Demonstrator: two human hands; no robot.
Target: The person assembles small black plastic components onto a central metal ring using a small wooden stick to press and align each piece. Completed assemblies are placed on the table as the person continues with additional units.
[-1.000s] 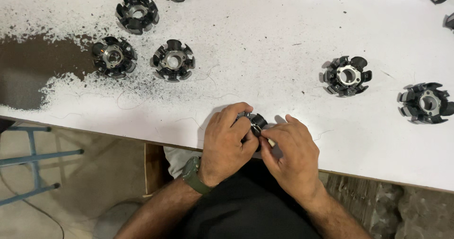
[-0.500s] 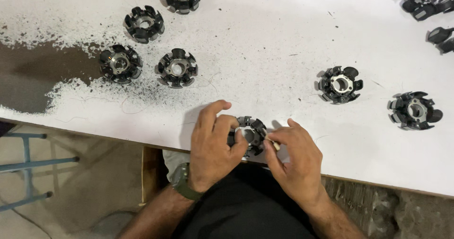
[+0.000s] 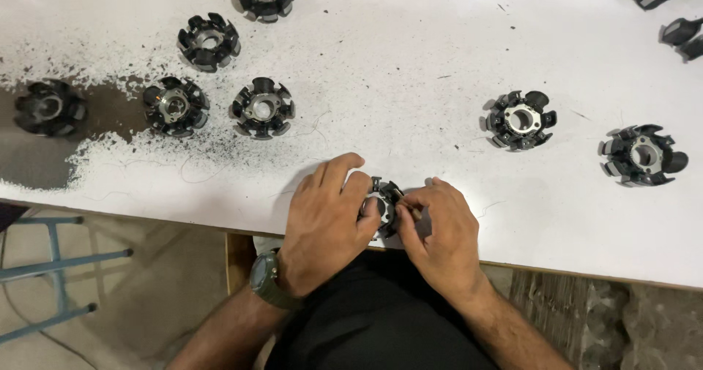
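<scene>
My left hand (image 3: 326, 220) grips black stator core (image 3: 382, 207) at desk (image 3: 410, 62) edge; right hand (image 3: 439, 227) pinches small tool, working a slot. Next: steady hold.

Left hand (image 3: 326, 220) and right hand (image 3: 439, 231) grip a black stator core (image 3: 382, 205) at the white table (image 3: 410, 62) edge, similar cores scattered around
</scene>
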